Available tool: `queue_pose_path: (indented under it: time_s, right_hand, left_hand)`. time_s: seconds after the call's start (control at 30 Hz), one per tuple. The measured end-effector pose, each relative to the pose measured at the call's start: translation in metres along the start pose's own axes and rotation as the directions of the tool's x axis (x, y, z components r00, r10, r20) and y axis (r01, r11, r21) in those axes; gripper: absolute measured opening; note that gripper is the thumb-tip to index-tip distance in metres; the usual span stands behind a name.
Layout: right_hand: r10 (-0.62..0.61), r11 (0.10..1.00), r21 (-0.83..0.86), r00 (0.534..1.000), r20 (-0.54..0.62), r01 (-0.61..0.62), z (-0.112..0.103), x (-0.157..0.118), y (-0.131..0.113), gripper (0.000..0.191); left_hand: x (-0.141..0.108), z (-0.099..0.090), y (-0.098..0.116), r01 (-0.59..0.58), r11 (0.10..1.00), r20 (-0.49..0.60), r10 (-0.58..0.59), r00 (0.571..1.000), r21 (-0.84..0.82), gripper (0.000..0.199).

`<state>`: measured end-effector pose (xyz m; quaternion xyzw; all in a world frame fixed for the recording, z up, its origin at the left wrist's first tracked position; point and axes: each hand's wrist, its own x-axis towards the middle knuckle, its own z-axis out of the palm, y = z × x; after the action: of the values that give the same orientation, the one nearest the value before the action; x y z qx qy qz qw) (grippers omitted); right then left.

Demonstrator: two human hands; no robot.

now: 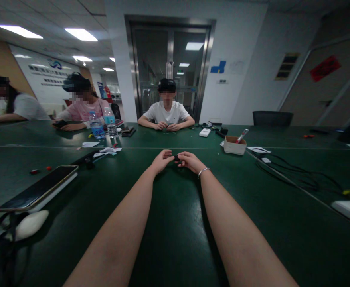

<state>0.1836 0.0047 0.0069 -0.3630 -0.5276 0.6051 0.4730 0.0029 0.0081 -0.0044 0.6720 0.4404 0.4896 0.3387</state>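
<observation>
Both my arms stretch forward over the dark green table (175, 223). A small black object (176, 158) sits between my hands, too small and dark for me to tell its kind. My right hand (190, 160), with a silver bracelet (204, 172) at the wrist, pinches it between thumb and fingers. My left hand (162, 160) is just left of it, thumb tip close to or touching the object's left end. The left fingers are curved and apart from the thumb; whether they grip the object I cannot tell.
At left lie a phone (43, 187) on a white box, a pale rounded object (32, 224) with straps, and paper scraps (107, 151). Water bottles (110, 121) stand farther back. Right are a small box (234, 145) holding a pen and black cables (297, 171). Several people sit around the table.
</observation>
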Motion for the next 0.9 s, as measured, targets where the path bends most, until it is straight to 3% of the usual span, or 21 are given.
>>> queue_pose_path:
  time_s: [0.07, 0.13, 0.2, 0.27, 0.37, 0.5, 0.67, 0.73, 0.8, 0.9]
  right_hand:
    - [0.000, 1.000, 0.008, 1.000, -0.004, 0.000, 0.000, 0.000, 0.000, 0.008]
    - [0.005, 1.000, 0.013, 1.000, -0.011, -0.005, 0.000, 0.000, 0.000, 0.008]
    - [0.007, 1.000, 0.015, 1.000, -0.012, -0.007, 0.000, 0.000, 0.000, 0.007]
    - [-0.001, 1.000, 0.020, 1.000, -0.004, 0.001, 0.000, 0.000, 0.000, 0.008]
    - [-0.015, 1.000, 0.022, 1.000, 0.003, 0.015, 0.000, -0.001, -0.001, 0.007]
    - [0.000, 1.000, 0.012, 1.000, -0.007, 0.000, 0.000, -0.002, -0.001, 0.007]
    - [0.002, 1.000, 0.016, 1.000, -0.010, -0.002, 0.000, -0.001, 0.000, 0.006]
    - [0.005, 1.000, 0.013, 1.000, -0.010, -0.004, 0.000, 0.000, 0.000, 0.006]
    - [0.008, 1.000, 0.012, 1.000, -0.009, -0.008, 0.000, 0.000, 0.000, 0.006]
    - [0.013, 1.000, 0.012, 1.000, -0.008, -0.012, 0.000, -0.001, 0.000, 0.006]
  left_hand:
    - [-0.001, -0.005, 0.002, 0.007, 0.990, -0.163, 0.016, 0.986, 0.141, 0.040]
    - [-0.003, -0.009, 0.003, 0.092, 0.927, -0.280, 0.014, 0.960, 0.364, 0.041]
    - [-0.006, -0.012, 0.004, 0.180, 0.835, -0.265, -0.042, 0.963, 0.521, 0.037]
    - [-0.007, -0.013, 0.003, 0.177, 0.821, -0.163, -0.104, 0.981, 0.543, 0.030]
    - [-0.003, -0.013, -0.001, 0.135, 0.916, -0.019, -0.138, 0.990, 0.377, 0.035]
    - [0.003, -0.015, -0.006, 0.113, 0.985, -0.012, -0.112, 0.994, 0.132, 0.032]
    - [0.003, -0.019, -0.002, 0.182, 0.972, -0.164, -0.206, 0.965, -0.147, 0.030]
    - [0.002, -0.020, 0.002, 0.206, 0.936, -0.212, -0.271, 0.939, -0.285, 0.039]
    - [0.000, -0.022, 0.006, 0.194, 0.877, -0.277, -0.338, 0.900, -0.439, 0.059]
    - [-0.002, -0.027, 0.010, 0.060, 0.811, -0.461, -0.390, 0.797, -0.583, 0.087]
